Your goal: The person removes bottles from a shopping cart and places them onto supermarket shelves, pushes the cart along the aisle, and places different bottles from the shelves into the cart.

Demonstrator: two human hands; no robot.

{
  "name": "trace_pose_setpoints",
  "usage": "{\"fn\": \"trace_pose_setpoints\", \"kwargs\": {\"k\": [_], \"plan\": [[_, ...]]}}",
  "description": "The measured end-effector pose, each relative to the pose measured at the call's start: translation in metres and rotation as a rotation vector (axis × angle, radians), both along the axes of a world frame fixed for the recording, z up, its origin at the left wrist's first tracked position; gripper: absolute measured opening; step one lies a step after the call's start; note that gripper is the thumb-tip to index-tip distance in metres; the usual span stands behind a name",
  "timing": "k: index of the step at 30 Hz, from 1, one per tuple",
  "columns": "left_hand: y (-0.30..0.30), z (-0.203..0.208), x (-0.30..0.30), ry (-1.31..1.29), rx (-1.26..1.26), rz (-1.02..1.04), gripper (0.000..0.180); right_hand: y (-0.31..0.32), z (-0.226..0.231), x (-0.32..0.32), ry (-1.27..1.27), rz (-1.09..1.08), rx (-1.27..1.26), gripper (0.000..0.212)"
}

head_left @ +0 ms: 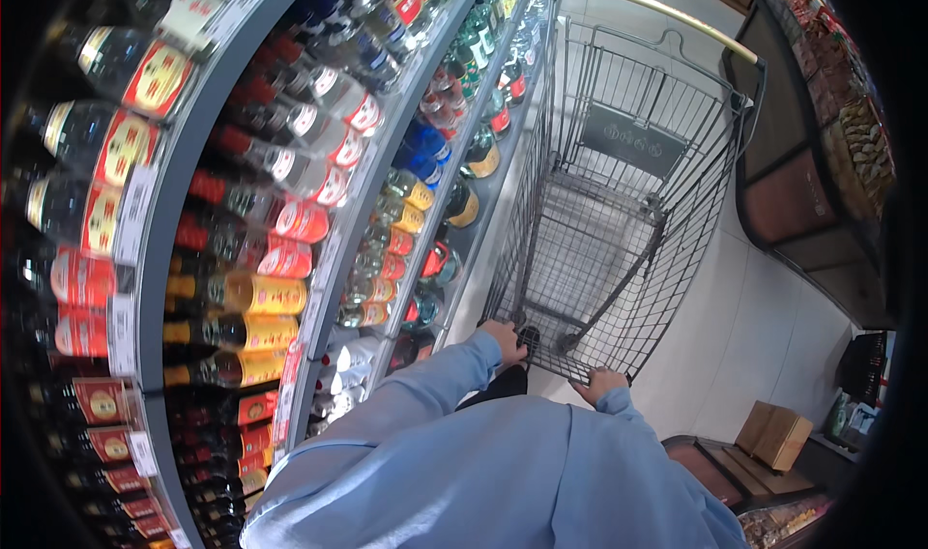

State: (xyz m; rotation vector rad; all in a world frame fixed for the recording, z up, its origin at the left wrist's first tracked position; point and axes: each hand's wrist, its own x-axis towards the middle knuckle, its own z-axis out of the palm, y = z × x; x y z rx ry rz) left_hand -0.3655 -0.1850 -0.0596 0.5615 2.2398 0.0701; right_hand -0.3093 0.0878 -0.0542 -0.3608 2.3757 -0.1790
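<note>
A grey wire shopping cart (667, 249) stands in front of me, its basket holding nothing that I can see. Its pale yellow handle bar (667, 13) is at the far end. At the near end, my left hand (504, 342) is closed round the left corner of the cart's rim. My right hand (601, 388) grips the same near rim farther right, its fingers curled over the wire. Both forearms are in light blue sleeves.
Tall grey shelves (203, 114) packed with bottles run along my left, close to the cart. Bins of packaged goods (860, 133) line the right side. A brown cardboard box (774, 435) sits on a wooden stand at the lower right. Pale tiles (744, 317) cover the floor.
</note>
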Motion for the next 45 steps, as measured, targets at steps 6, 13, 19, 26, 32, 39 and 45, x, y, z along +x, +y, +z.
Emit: {"fn": "trace_pose_setpoints", "kwargs": {"k": [6, 13, 19, 26, 32, 39, 45], "plan": [[0.029, 0.005, -0.071, 0.009, 0.012, 0.036, 0.058, 0.032, -0.02, -0.068, 0.051, -0.033, -0.012, 0.054], [0.076, 0.003, -0.147, -0.055, 0.028, -0.012, 0.069, 0.08, -0.035, -0.146, 0.056, -0.008, 0.029, 0.048], [0.113, 0.005, -0.22, -0.067, 0.032, -0.037, 0.088, 0.115, -0.034, -0.226, 0.089, -0.007, 0.025, 0.05], [0.14, 0.005, -0.321, -0.096, -0.005, -0.068, 0.089, 0.144, -0.034, -0.322, 0.196, 0.02, -0.011, 0.049], [0.152, 0.001, -0.416, -0.046, 0.007, -0.074, 0.089, 0.156, -0.029, -0.418, 0.329, -0.006, -0.002, 0.048], [0.14, -0.038, -0.522, 0.011, 0.032, -0.096, 0.088, 0.149, -0.037, -0.538, 0.21, -0.042, 0.023, 0.049], [0.141, -0.022, -0.643, -0.033, -0.054, -0.087, 0.091, 0.137, -0.038, -0.637, 0.219, -0.057, 0.028, 0.048]]}}
